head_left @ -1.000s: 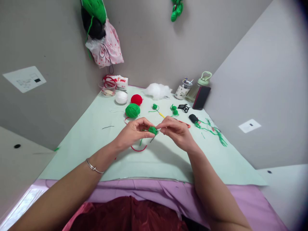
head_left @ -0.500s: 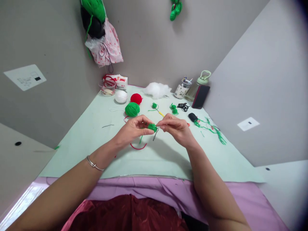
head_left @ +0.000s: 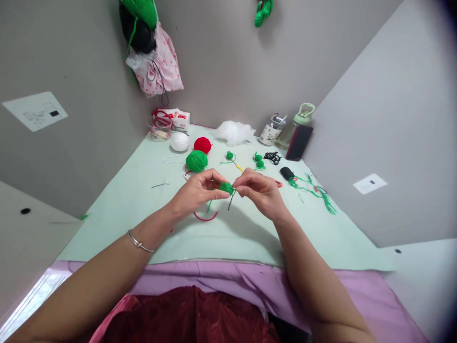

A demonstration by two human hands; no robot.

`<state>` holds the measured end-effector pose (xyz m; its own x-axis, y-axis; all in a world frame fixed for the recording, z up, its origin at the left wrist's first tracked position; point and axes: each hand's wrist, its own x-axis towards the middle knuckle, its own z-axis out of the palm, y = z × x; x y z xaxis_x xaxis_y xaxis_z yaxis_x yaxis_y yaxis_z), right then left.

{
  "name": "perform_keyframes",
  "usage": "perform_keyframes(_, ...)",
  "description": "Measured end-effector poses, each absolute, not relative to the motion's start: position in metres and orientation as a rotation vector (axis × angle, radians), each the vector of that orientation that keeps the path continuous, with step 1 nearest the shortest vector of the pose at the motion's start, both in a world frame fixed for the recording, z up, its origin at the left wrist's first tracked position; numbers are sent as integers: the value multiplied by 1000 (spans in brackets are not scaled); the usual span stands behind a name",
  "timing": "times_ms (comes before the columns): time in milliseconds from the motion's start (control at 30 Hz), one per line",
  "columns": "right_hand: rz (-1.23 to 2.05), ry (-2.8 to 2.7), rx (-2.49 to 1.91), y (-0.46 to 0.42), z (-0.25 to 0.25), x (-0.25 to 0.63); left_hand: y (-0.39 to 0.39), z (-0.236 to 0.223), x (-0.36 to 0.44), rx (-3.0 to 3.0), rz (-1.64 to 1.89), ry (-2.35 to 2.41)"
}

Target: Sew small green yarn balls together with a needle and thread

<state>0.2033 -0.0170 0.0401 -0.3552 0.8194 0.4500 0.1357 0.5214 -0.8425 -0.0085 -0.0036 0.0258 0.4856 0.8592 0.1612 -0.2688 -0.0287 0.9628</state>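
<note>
Over the middle of the table, my left hand [head_left: 200,190] is closed on a small green crocheted piece [head_left: 226,188], with thumb and fingers at its sides. Right beside it, my right hand [head_left: 259,191] pinches a thin needle at the piece's right edge; the fingers cover most of it. A dark strand of yarn [head_left: 231,201] dangles below the fingertips. Under my left hand, a green yarn end hangs down, and a curved red strand [head_left: 206,219] lies on the tabletop.
Behind my hands sit green [head_left: 196,161], red [head_left: 202,145] and white yarn balls [head_left: 179,142]. White stuffing [head_left: 233,132] lies at the back. A pen cup [head_left: 270,132], bottle [head_left: 285,136], phone [head_left: 299,143], black claw clip [head_left: 273,158] and green yarn scraps [head_left: 326,200] stand or lie to the right.
My right hand has shifted slightly at the piece's edge, and less of the shiny needle shows. The dark strand hangs straighter. My left hand stays nearly in place.
</note>
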Motion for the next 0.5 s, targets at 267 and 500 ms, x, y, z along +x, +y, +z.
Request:
perform_keyframes(267,754,-1892,-883,-19,44,206,-4,25,-9,1337,994,622)
perform_keyframes(500,742,-1919,-880,-17,43,209,-4,25,-10,1354,1011,643)
